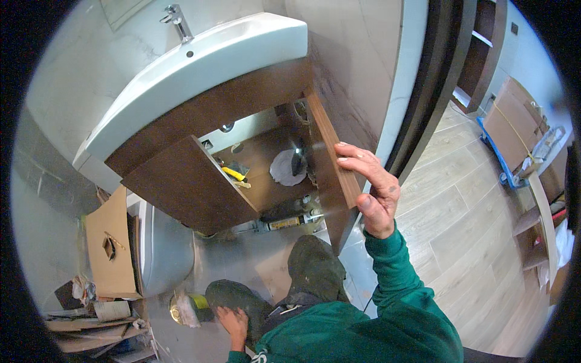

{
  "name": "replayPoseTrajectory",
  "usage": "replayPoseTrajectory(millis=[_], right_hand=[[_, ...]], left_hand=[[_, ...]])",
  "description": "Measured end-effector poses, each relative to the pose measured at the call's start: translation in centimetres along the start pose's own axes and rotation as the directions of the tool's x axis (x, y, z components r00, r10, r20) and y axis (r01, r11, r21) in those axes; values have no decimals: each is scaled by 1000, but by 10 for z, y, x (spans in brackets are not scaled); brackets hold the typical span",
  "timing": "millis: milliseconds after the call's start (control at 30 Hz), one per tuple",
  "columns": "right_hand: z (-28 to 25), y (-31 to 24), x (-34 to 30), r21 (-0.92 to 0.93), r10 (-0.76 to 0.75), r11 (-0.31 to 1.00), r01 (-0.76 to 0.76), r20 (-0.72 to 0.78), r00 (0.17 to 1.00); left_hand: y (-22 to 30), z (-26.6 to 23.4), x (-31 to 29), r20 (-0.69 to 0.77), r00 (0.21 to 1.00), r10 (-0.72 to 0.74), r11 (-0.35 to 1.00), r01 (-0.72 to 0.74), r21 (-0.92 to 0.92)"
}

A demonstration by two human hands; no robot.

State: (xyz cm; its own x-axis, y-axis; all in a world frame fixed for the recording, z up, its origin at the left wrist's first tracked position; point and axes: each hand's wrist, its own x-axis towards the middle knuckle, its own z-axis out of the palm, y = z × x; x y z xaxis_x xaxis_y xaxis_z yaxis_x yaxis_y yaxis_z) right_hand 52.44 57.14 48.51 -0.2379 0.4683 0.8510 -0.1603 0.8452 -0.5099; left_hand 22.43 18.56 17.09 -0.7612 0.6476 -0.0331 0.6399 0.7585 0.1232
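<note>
My right hand (370, 184) grips the edge of the right cabinet door (331, 151), with fingers along its upper part and the thumb lower down. This brown wooden door stands swung out from the vanity. The left door (192, 184) is also ajar. My left hand (235, 322) rests on my leg, fingers loosely spread and holding nothing. Between the doors, the cabinet floor (261, 189) shows a yellow-handled tool (234, 175), a round whitish cloth-like item (284, 169) and a dark object beside it that I cannot make out.
Above is a white washbasin (212, 48) with a chrome tap (177, 24). A sealant tube (284, 223) lies on the floor below the cabinet. Cardboard (109, 251) leans on the toilet (166, 245) at left. A blue trolley (499, 154) with cardboard stands at far right.
</note>
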Motion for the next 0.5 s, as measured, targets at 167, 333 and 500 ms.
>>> replayPoseTrajectory(millis=[167, 333, 500], right_hand=[[15, 1, -7, -122, -33, 992, 24, -74, 997], [36, 1, -11, -166, -72, 984, 59, -76, 994], [54, -9, -17, -175, -6, 984, -14, -110, 994]], left_hand=[[-9, 0, -9, -48, 998, 29, 995, -33, -99], [-11, 3, -13, -77, 996, 35, 987, -46, -155], [-19, -10, -6, 24, 1000, 9, 985, -5, -170]])
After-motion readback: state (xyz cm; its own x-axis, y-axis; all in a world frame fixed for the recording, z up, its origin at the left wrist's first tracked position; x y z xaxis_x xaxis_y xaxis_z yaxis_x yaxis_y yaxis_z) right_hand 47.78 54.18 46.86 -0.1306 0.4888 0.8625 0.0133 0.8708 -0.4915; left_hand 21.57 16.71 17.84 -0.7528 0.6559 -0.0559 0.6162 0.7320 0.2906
